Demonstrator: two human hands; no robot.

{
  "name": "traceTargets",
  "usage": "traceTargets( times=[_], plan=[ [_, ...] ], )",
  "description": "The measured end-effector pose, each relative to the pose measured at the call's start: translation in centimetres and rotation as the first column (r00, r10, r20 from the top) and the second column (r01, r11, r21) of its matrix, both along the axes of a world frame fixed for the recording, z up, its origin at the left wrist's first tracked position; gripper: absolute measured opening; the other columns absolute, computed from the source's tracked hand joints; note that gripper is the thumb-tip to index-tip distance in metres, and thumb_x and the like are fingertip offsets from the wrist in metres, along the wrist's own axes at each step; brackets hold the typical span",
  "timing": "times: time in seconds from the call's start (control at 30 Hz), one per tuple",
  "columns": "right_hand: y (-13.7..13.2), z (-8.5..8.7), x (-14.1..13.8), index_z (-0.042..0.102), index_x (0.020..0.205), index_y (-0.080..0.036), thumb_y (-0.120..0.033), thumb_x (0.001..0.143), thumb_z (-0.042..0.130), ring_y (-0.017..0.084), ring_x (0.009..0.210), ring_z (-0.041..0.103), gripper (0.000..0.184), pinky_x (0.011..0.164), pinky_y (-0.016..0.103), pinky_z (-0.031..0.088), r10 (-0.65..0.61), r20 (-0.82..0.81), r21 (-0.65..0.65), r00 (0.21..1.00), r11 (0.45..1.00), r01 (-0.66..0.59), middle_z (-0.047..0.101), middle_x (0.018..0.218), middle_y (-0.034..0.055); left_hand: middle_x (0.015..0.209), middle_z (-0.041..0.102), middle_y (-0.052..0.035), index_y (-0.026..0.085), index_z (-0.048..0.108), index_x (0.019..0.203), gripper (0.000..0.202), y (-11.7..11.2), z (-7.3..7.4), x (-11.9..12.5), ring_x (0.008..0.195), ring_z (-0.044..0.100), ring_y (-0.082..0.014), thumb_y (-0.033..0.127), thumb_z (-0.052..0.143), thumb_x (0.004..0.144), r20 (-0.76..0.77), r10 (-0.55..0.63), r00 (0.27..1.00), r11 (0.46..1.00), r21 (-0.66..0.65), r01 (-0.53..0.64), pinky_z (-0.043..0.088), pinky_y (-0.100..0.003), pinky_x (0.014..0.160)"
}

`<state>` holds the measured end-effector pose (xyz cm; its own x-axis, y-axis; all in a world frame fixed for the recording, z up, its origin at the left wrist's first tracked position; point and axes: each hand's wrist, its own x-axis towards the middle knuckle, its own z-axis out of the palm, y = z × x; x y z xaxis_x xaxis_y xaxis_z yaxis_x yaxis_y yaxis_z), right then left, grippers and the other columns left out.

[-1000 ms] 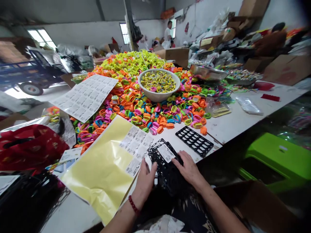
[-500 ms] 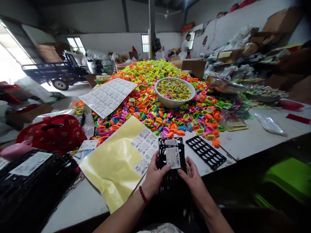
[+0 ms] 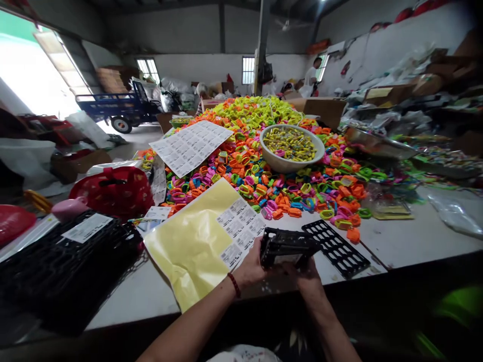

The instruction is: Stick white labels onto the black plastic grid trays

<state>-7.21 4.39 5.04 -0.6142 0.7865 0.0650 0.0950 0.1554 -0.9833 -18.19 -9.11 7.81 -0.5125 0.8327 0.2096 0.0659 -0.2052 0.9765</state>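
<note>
My left hand [image 3: 251,266] is closed on the left end of a stack of black plastic trays [image 3: 289,242], and my right hand [image 3: 308,279] grips its right end. The stack is tilted so that an edge faces me; a white label partly shows low on it. My fingers are partly hidden behind it. Just right of the stack, a single black tray with rows of oval holes [image 3: 337,249] lies on the table. To the left is a yellow backing sheet [image 3: 181,241] with printed white labels left on its right side.
Colourful plastic watch-like pieces [image 3: 279,193] form a large heap. On it rest a white bowl [image 3: 292,165] of yellow pieces and a full label sheet [image 3: 190,146]. Black trays [image 3: 68,266] are piled at left beside a red bag [image 3: 116,191]. A person [image 3: 311,75] stands far back.
My hands have tipped the stack of black trays, so its labelled face has turned from view and its edge shows. The whole view has shifted, with the table's things appearing further right.
</note>
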Motion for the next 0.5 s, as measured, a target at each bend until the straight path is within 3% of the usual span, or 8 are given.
traceTargets(
  times=[0.1, 0.2, 0.3, 0.5],
  plan=[
    [0.3, 0.9, -0.8, 0.055, 0.116, -0.017, -0.059, 0.055, 0.075, 0.032, 0.1, 0.064, 0.076, 0.089, 0.045, 0.052, 0.0, 0.056, -0.039, 0.998, 0.999, 0.002, 0.069, 0.106, 0.0111, 0.134, 0.052, -0.016, 0.019, 0.033, 0.13, 0.093, 0.2, 0.2, 0.0, 0.125, 0.051, -0.0316, 0.038, 0.089, 0.058, 0.036, -0.017, 0.999, 0.996, 0.083, 0.014, 0.044, -0.046, 0.104],
    [-0.1, 2.3, -1.0, 0.056, 0.11, -0.017, -0.065, 0.056, 0.072, 0.033, 0.096, 0.065, 0.074, 0.086, 0.047, 0.051, -0.041, 0.177, 0.036, 0.983, 0.999, 0.035, 0.069, 0.099, 0.0113, 0.133, 0.053, -0.0152, 0.018, 0.032, 0.134, 0.09, 0.3, 0.3, 0.4, 0.124, 0.051, -0.0297, 0.04, 0.085, 0.064, -0.002, 0.184, 0.983, 0.981, 0.064, -0.184, 0.04, -0.047, 0.107],
    [-1.2, 3.6, -0.8, 0.056, 0.108, -0.017, -0.072, 0.063, 0.065, 0.033, 0.095, 0.065, 0.071, 0.084, 0.044, 0.051, -0.011, 0.197, 0.057, 0.98, 0.998, 0.0, 0.069, 0.097, 0.0114, 0.129, 0.057, -0.0129, 0.018, 0.037, 0.133, 0.085, 0.2, 0.6, 0.8, 0.118, 0.056, -0.0278, 0.04, 0.084, 0.066, -0.01, 0.369, 0.929, 0.928, 0.057, -0.368, 0.043, -0.045, 0.104],
    [-2.6, 5.2, -0.5, 0.058, 0.102, -0.02, -0.074, 0.078, 0.05, 0.03, 0.093, 0.065, 0.059, 0.082, 0.04, 0.05, 0.03, 0.223, 0.104, 0.974, 0.993, -0.054, 0.07, 0.094, 0.0099, 0.127, 0.061, -0.0109, 0.019, 0.047, 0.129, 0.066, -1.6, 1.6, 0.9, 0.115, 0.059, -0.0264, 0.037, 0.077, 0.074, 0.053, 0.376, 0.925, 0.927, -0.024, -0.375, 0.045, -0.043, 0.103]
  ],
)
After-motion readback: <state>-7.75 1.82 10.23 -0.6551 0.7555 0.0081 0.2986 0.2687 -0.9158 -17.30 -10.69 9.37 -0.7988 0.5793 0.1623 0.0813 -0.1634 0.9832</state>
